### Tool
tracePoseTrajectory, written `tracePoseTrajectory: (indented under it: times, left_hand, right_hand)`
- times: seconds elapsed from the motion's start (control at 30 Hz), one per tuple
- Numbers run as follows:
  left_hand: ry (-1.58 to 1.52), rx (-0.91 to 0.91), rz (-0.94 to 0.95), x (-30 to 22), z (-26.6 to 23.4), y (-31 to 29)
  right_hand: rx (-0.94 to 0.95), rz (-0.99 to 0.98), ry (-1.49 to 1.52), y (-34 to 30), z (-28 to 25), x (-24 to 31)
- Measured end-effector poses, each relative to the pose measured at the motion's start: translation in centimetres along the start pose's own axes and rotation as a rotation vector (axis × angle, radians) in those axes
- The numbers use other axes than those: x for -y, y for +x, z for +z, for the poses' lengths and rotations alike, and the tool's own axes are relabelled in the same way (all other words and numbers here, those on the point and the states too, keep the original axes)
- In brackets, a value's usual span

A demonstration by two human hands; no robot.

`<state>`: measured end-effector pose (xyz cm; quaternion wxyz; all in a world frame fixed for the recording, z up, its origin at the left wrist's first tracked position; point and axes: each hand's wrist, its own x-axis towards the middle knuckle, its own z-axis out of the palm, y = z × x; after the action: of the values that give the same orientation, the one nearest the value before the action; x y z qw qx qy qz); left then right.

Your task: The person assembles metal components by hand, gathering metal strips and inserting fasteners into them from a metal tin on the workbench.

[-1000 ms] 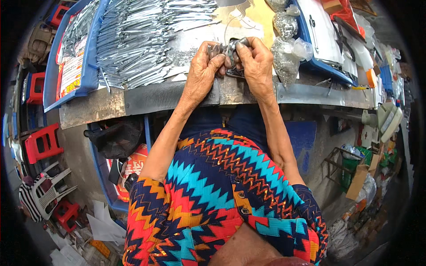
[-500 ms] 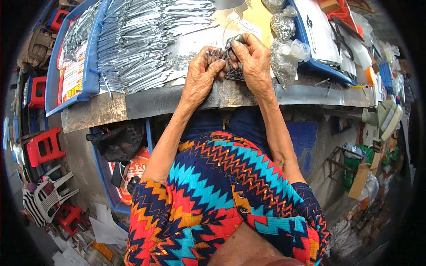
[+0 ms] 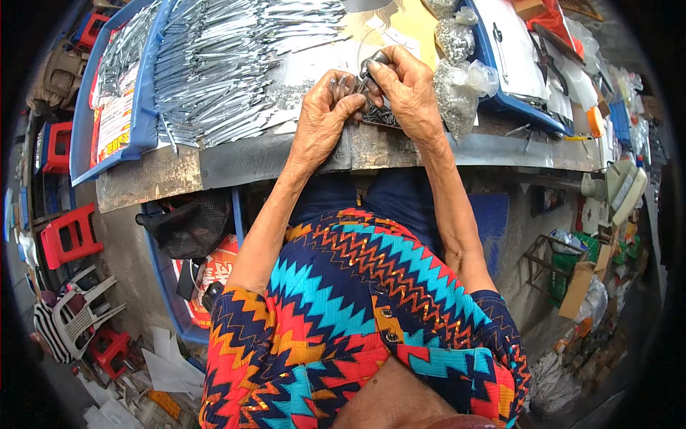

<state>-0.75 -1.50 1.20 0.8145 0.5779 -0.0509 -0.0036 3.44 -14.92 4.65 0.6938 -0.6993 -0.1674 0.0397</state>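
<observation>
Over the near edge of the workbench, both hands meet with their fingertips close together. My left hand is curled closed, its thumb pressed to the fingers on a small, thin metal piece. My right hand pinches thumb against darkened fingers at the same spot; what it grips is too small to make out. Below the fingertips lies a shallow holder with small dark metal parts, partly covered by the hands. To the left, long thin silvery metal strips lie in a wide heap.
A blue tray with more strips stands at the bench's left. Clear plastic bags of small parts lie right of my hands, beside another blue tray. A dark metal strip lines the bench edge. Red stools stand at left.
My hands stay together and shift slightly; the right fingers have risen a little. More of the small dark parts below shows. The view has moved slightly.
</observation>
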Motion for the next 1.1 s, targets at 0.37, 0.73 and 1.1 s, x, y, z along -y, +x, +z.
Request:
tracePoseTrajectory:
  times: [0.37,0.73,1.1]
  left_hand:
    - [0.007,0.022,0.005,0.4,-0.3,0.0]
    - [0.080,0.029,-0.011,0.0,-0.1,-0.1]
    - [0.043,0.004,0.045,0.5,0.0,0.1]
  right_hand:
    - [0.043,0.017,0.016,0.3,-0.7,-0.1]
    - [0.155,-0.095,-0.288,0.9,-1.2,1.4]
    - [-0.041,-0.123,-0.278,-0.3,0.2,-0.2]
